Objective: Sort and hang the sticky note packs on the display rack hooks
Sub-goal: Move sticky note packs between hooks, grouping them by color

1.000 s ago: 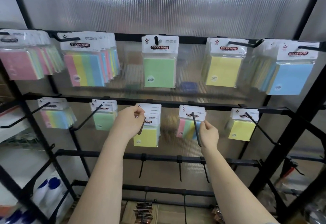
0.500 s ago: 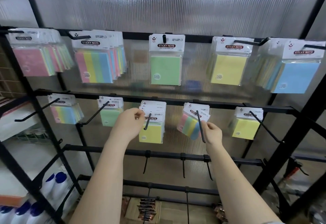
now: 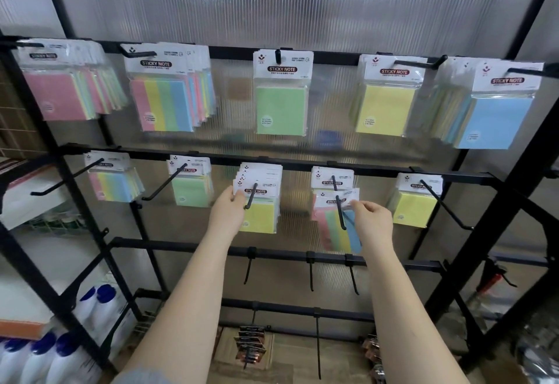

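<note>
Middle rail of display rack (image 3: 302, 162): left hand (image 3: 227, 212) is pinching the header cards of the yellow sticky note packs (image 3: 259, 202) on their hook; right hand (image 3: 369, 219) is pinching a striped multicolour pack (image 3: 337, 223), tilted at the neighbouring hook's (image 3: 340, 211) tip.

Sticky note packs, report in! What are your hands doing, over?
Left hand grips yellow packs on middle hook. Right hand pinches striped pack, header at hook tip. More packs hang behind on that hook. Nothing blocking.
</note>
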Demonstrator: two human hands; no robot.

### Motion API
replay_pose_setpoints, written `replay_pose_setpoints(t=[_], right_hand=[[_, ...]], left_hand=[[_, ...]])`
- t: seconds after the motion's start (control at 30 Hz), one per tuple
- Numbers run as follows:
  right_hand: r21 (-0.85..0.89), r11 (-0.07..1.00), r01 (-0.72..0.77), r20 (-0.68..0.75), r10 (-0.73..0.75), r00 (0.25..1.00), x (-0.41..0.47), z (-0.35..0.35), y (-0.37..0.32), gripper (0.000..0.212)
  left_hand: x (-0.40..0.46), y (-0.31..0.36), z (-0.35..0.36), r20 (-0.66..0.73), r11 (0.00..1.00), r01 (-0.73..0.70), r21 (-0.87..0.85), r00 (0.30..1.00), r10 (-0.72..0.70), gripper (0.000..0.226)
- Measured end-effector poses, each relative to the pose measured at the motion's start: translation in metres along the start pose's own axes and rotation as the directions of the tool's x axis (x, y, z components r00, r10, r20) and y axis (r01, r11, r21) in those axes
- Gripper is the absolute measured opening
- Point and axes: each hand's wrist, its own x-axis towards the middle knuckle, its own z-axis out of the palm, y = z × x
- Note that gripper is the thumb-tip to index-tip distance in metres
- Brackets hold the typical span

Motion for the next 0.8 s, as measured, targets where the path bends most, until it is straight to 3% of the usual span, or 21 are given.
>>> replay_pose_setpoints(t=[0.33, 0.47, 0.57, 0.67, 0.8], right_hand=[[-0.233, 0.969, 0.081, 0.087, -0.062, 0.994, -0.02, -0.027, -0.003, 0.037], [-0.31, 0.946, 0.095, 0.132, -0.057, 0.99, -0.029, -0.038, -0.008, 0.04], [-0.359, 0.928, 0.097, 0.16, -0.042, 0.986, -0.036, -0.047, -0.012, 0.026], [-0.376, 0.922, 0.096, 0.168, -0.034, 0.985, -0.041, -0.056, -0.016, 0.033], [-0.382, 0.918, 0.109, 0.166, -0.048, 0.985, -0.047, -0.064, -0.024, 0.036]], left_hand=[[0.008, -0.014, 0.012, -0.126, 0.992, 0.12, -0.043, 0.984, -0.125, 0.028], [0.011, -0.017, 0.017, -0.127, 0.988, 0.151, -0.041, 0.98, -0.155, 0.014], [0.012, -0.017, 0.019, -0.047, 0.959, 0.212, -0.188, 0.973, -0.225, 0.017], [0.009, -0.016, 0.021, 0.005, 0.893, 0.309, -0.328, 0.946, -0.325, 0.02], [-0.001, -0.006, 0.022, -0.039, 0.895, 0.272, -0.353, 0.952, -0.305, 0.026]])
